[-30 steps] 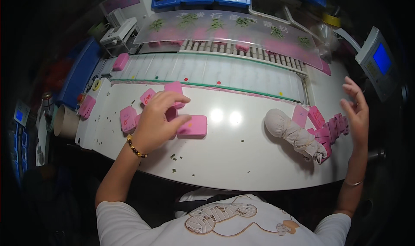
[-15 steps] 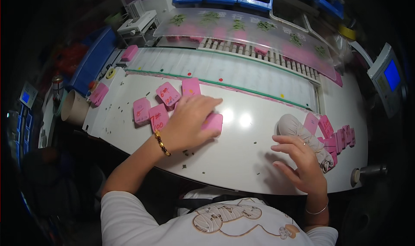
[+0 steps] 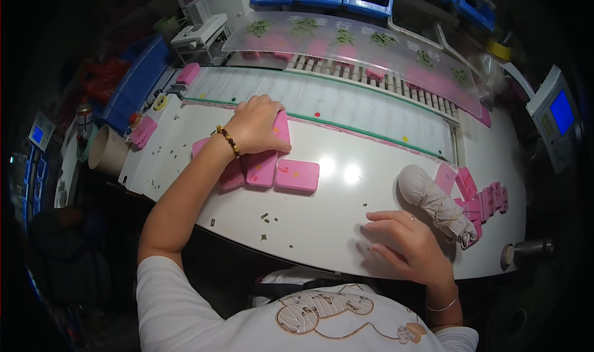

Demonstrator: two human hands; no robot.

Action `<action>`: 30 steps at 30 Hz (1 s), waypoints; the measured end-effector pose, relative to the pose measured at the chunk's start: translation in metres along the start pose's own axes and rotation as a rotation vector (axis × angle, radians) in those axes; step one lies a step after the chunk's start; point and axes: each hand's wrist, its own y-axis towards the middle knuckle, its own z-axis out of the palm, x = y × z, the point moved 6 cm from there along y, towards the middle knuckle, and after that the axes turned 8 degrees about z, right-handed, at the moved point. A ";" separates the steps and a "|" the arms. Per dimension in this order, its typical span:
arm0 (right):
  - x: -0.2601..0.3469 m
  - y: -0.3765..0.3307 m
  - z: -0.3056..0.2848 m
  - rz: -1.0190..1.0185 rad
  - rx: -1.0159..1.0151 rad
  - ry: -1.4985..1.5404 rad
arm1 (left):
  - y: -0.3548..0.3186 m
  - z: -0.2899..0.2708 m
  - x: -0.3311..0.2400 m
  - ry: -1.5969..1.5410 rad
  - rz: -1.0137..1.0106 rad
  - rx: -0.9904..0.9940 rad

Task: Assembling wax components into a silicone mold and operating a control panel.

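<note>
On the white table, the left hand grips a round-cornered pink block, right hand wide.

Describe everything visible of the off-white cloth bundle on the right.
The off-white, club-shaped cloth bundle has a smooth, rounded far end, a creased, wrapped body and a bunched near end. It lies slantwise on the white tabletop, partly hiding pink rectangular blocks; contact is unclear. The bare right hand is close by; no touch shows.

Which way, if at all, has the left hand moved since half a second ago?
Yes: judged against the white strip, the left hand has moved forward and leftward, closer to it.
</note>
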 end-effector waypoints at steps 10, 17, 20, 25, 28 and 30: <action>-0.018 0.008 0.006 0.221 -0.256 0.552 | -0.048 -0.006 -0.134 -0.486 0.657 -0.493; -0.043 0.007 0.021 0.287 -0.293 0.603 | -0.066 0.028 -0.158 -0.715 0.642 -0.437; -0.047 0.001 0.027 0.298 -0.256 0.597 | -0.066 0.041 -0.143 -1.013 0.503 -0.222; -0.037 0.001 0.024 0.237 -0.301 0.509 | -0.066 0.044 -0.135 -1.007 0.478 -0.101; -0.018 -0.002 0.014 0.009 -0.449 0.095 | -0.066 0.041 -0.141 -1.015 0.470 -0.138; -0.008 -0.004 0.019 -0.157 -0.454 -0.112 | -0.067 0.042 -0.145 -0.993 0.491 -0.142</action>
